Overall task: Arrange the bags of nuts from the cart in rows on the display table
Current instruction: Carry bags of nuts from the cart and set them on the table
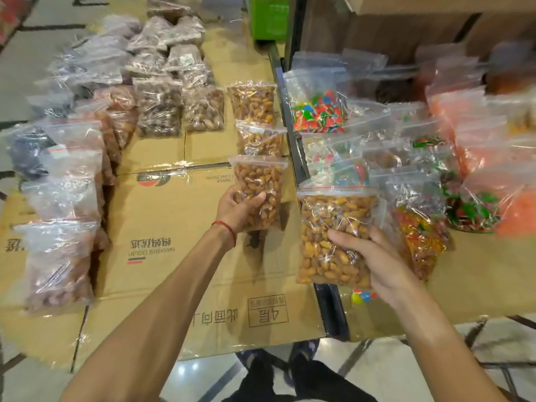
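My left hand point(237, 210) grips a clear zip bag of golden-brown nuts point(261, 181) over the cardboard-covered display table point(162, 216), just below two like bags point(253, 101) point(259, 139) lying in a column. A bigger bag of the same nuts point(333, 227) is gripped by my right hand point(377, 259), held above the gap between the table and the cart point(493, 285). Rows of bags with darker nuts point(158, 111) fill the table's far and left parts.
The cart on the right holds several bags of coloured candy point(319, 111), orange snacks point(478, 140) and more mixed bags. A black metal rail point(295, 146) runs between table and cart. A green box point(268, 15) stands at the back. My feet show on the tiled floor below.
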`<state>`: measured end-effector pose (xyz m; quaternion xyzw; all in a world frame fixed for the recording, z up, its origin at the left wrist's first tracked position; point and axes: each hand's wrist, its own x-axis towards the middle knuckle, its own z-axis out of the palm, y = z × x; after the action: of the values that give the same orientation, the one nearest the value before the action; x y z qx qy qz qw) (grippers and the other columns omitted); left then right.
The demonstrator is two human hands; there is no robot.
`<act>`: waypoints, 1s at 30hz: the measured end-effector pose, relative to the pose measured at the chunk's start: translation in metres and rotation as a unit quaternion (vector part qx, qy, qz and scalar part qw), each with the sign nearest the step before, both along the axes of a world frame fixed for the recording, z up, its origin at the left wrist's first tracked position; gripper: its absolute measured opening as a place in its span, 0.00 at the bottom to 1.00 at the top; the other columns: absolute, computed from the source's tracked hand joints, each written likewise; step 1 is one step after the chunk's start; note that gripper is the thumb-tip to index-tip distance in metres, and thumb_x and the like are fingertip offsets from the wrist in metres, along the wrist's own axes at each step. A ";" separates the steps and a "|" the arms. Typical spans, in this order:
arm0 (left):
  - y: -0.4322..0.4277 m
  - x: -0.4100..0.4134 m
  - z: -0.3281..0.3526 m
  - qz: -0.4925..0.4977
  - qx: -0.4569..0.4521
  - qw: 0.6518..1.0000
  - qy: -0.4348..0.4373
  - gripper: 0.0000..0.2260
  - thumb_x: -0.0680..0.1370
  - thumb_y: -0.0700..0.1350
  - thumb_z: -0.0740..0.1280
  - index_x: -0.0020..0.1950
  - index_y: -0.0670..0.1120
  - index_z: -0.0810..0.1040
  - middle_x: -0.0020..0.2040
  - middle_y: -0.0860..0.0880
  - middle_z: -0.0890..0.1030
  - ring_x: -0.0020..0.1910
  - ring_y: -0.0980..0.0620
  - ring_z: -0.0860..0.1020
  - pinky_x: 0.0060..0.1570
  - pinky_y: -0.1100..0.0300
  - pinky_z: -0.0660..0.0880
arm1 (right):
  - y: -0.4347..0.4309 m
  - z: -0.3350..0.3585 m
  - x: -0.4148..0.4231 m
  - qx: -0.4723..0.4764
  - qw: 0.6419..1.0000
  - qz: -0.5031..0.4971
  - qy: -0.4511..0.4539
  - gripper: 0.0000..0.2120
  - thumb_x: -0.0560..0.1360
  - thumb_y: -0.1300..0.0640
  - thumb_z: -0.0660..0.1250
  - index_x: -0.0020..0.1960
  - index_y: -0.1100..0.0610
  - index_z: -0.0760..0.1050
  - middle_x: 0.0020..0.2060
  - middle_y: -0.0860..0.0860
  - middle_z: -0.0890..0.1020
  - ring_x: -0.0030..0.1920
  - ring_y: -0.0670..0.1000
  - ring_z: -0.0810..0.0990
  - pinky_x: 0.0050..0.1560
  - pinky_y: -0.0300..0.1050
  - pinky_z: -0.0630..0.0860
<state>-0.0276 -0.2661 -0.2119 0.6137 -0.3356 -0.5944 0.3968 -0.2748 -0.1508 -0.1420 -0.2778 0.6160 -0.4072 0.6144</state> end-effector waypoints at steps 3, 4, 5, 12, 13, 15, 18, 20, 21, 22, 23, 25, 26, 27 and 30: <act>-0.028 -0.003 0.006 -0.012 -0.008 1.000 0.000 0.17 0.77 0.41 0.76 0.65 0.42 0.79 0.54 0.44 0.86 0.47 0.48 0.85 0.31 0.62 0.81 | 0.001 0.000 0.002 0.007 1.000 -0.012 -0.013 0.17 0.73 0.60 0.78 0.58 0.50 0.79 0.46 0.46 0.90 0.44 0.46 0.90 0.37 0.40 0.84; -0.037 -0.005 0.006 -0.010 -0.005 1.000 0.005 0.18 0.78 0.41 0.76 0.66 0.43 0.79 0.55 0.44 0.86 0.47 0.48 0.85 0.31 0.61 0.81 | 0.001 0.000 0.004 0.009 1.000 -0.013 -0.017 0.16 0.73 0.61 0.78 0.57 0.50 0.80 0.47 0.48 0.90 0.45 0.48 0.90 0.37 0.41 0.85; -0.044 -0.006 0.006 -0.012 0.000 1.000 0.004 0.17 0.78 0.42 0.76 0.66 0.43 0.79 0.55 0.44 0.86 0.46 0.49 0.85 0.30 0.61 0.81 | 0.001 0.001 0.005 0.009 1.000 -0.011 -0.017 0.15 0.73 0.61 0.78 0.57 0.51 0.80 0.49 0.50 0.90 0.47 0.49 0.90 0.39 0.42 0.85; -0.059 -0.016 -0.016 0.043 -0.030 0.993 -0.103 0.30 0.71 0.46 0.82 0.67 0.45 0.72 0.63 0.47 0.76 0.57 0.51 0.79 0.59 0.57 0.80 | -0.005 -0.007 0.013 0.005 0.999 -0.030 -0.011 0.24 0.69 0.58 0.79 0.63 0.55 0.80 0.54 0.54 0.90 0.54 0.55 0.89 0.50 0.50 0.86; -0.056 -0.015 -0.018 0.041 -0.045 0.990 -0.130 0.31 0.70 0.47 0.83 0.66 0.46 0.71 0.65 0.47 0.72 0.57 0.53 0.77 0.59 0.63 0.77 | -0.006 -0.007 0.014 0.005 0.999 -0.034 -0.013 0.24 0.69 0.59 0.79 0.64 0.55 0.79 0.54 0.54 0.89 0.55 0.55 0.89 0.49 0.49 0.86; -0.051 -0.013 -0.026 0.030 -0.060 0.986 -0.151 0.31 0.68 0.51 0.83 0.65 0.50 0.71 0.65 0.47 0.69 0.55 0.53 0.77 0.59 0.64 0.77 | -0.006 -0.009 0.015 0.003 0.999 -0.034 -0.017 0.22 0.71 0.60 0.78 0.64 0.55 0.79 0.54 0.53 0.90 0.54 0.53 0.89 0.46 0.46 0.86; -0.041 -0.010 -0.035 0.016 -0.059 0.982 -0.178 0.30 0.71 0.52 0.81 0.68 0.50 0.73 0.64 0.48 0.69 0.59 0.50 0.76 0.67 0.53 0.75 | -0.009 -0.008 0.017 0.003 0.999 -0.024 -0.023 0.16 0.74 0.63 0.76 0.61 0.57 0.81 0.53 0.55 0.90 0.52 0.53 0.90 0.45 0.44 0.86; -0.038 -0.010 -0.037 0.016 -0.051 0.983 -0.178 0.32 0.73 0.52 0.80 0.73 0.47 0.71 0.64 0.48 0.67 0.59 0.50 0.74 0.66 0.58 0.73 | -0.011 -0.011 0.018 0.003 1.000 -0.020 -0.020 0.16 0.74 0.63 0.76 0.62 0.57 0.82 0.54 0.56 0.89 0.55 0.56 0.89 0.52 0.50 0.87; -0.038 -0.010 -0.037 0.016 -0.048 0.983 -0.177 0.33 0.74 0.52 0.79 0.74 0.46 0.70 0.64 0.48 0.66 0.59 0.51 0.74 0.66 0.58 0.72 | -0.012 -0.012 0.019 0.002 1.000 -0.016 -0.016 0.16 0.75 0.63 0.76 0.62 0.57 0.81 0.55 0.56 0.89 0.56 0.56 0.89 0.55 0.52 0.86; -0.039 -0.010 -0.037 0.011 -0.048 0.983 -0.178 0.33 0.74 0.52 0.79 0.74 0.46 0.70 0.65 0.48 0.66 0.60 0.50 0.73 0.66 0.57 0.72 | -0.014 -0.014 0.018 -0.002 1.000 -0.010 -0.015 0.17 0.75 0.62 0.76 0.63 0.57 0.81 0.55 0.55 0.89 0.57 0.56 0.88 0.57 0.52 0.85; -0.039 -0.011 -0.034 0.002 -0.046 0.982 -0.182 0.34 0.74 0.52 0.79 0.75 0.45 0.69 0.65 0.47 0.66 0.60 0.50 0.74 0.67 0.56 0.73 | -0.015 -0.016 0.018 -0.004 1.000 -0.006 -0.017 0.18 0.75 0.62 0.76 0.64 0.57 0.80 0.56 0.55 0.89 0.58 0.55 0.88 0.57 0.51 0.85; -0.040 -0.008 -0.032 -0.007 -0.044 0.982 -0.186 0.34 0.74 0.53 0.79 0.75 0.44 0.69 0.67 0.46 0.67 0.62 0.48 0.75 0.68 0.55 0.74 | -0.019 -0.019 0.017 -0.002 1.000 0.001 -0.024 0.23 0.74 0.60 0.77 0.67 0.57 0.78 0.57 0.55 0.89 0.59 0.55 0.88 0.58 0.51 0.85; -0.040 -0.006 -0.033 -0.008 -0.047 0.981 -0.188 0.35 0.74 0.53 0.79 0.75 0.44 0.69 0.68 0.46 0.67 0.63 0.47 0.75 0.69 0.52 0.74 | -0.021 -0.021 0.017 -0.001 1.000 0.008 -0.026 0.25 0.73 0.58 0.78 0.68 0.57 0.78 0.58 0.54 0.89 0.59 0.55 0.88 0.59 0.52 0.84; -0.037 -0.004 -0.031 -0.010 -0.048 0.979 -0.195 0.35 0.75 0.54 0.78 0.76 0.44 0.69 0.69 0.46 0.68 0.65 0.46 0.75 0.69 0.50 0.75 | -0.023 -0.022 0.017 0.002 1.000 0.016 -0.024 0.27 0.71 0.55 0.79 0.68 0.57 0.78 0.58 0.54 0.89 0.60 0.54 0.87 0.61 0.53 0.82; -0.022 0.005 -0.023 -0.031 -0.073 0.963 -0.258 0.32 0.79 0.57 0.72 0.77 0.43 0.67 0.71 0.45 0.71 0.69 0.44 0.74 0.69 0.48 0.73 | -0.030 -0.028 0.019 0.006 0.999 0.040 -0.015 0.30 0.67 0.50 0.81 0.67 0.54 0.79 0.57 0.51 0.89 0.60 0.52 0.87 0.61 0.52 0.80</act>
<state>-0.0223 -0.2883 -0.2344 0.7048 -0.4880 -0.4022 0.3215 -0.2555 -0.1812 -0.1702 -0.2923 0.5980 -0.3826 0.6407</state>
